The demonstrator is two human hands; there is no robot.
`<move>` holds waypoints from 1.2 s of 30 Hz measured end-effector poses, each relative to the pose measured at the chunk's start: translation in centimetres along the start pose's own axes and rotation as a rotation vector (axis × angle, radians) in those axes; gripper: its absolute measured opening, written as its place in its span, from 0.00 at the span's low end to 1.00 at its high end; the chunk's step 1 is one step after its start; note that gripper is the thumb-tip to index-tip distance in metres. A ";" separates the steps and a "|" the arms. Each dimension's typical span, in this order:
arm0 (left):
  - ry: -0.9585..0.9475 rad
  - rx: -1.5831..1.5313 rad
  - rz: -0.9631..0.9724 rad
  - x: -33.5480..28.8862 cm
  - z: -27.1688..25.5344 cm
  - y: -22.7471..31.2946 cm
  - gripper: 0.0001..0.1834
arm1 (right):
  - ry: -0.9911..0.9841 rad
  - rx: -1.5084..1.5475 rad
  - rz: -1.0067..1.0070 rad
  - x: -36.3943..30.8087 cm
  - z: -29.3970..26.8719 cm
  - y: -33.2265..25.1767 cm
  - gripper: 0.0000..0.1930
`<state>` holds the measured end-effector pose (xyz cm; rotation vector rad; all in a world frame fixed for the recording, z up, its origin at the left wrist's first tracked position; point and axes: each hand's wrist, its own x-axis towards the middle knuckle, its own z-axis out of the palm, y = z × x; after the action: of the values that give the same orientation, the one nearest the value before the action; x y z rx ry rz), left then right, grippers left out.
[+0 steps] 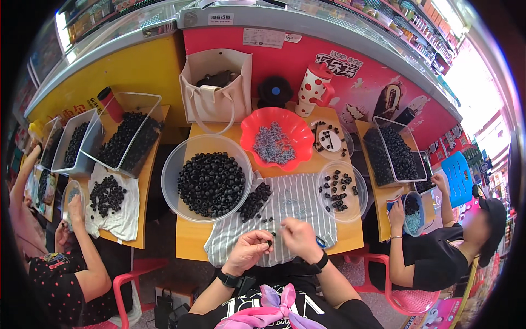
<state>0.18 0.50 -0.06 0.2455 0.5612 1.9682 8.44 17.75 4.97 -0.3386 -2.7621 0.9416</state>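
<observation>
Just above the striped cloth, the left hand pinches a small black ring between thumb and fingertips, while the right hand curls closed beside it, fingers bent toward the same piece. More rings, dark and round, fill the clear bowl ahead.

Yellow table w/ striped cloth, clear bowl, red bowl, small clear bowl.

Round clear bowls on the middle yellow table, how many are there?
3: a large bowl of black rings at the left, a smaller bowl with a few rings at the right, and one behind it, partly hidden by the red bowl.
</observation>
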 end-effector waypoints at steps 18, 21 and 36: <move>-0.041 -0.012 0.007 0.1 0.3 0.1 0.07 | 0.047 -0.119 0.080 0.5 -1.5 0.7 0.04; -0.057 -0.004 0.021 0.2 -0.1 -0.1 0.09 | 0.119 0.035 0.003 -0.7 -1.3 0.9 0.05; 0.104 0.570 -0.110 1.0 4.9 0.5 0.09 | 0.125 0.417 -0.130 -2.3 -2.3 -0.6 0.07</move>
<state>1.27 2.57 4.35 0.4546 1.1763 1.6850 11.18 17.95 6.87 -0.1401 -2.3647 1.3700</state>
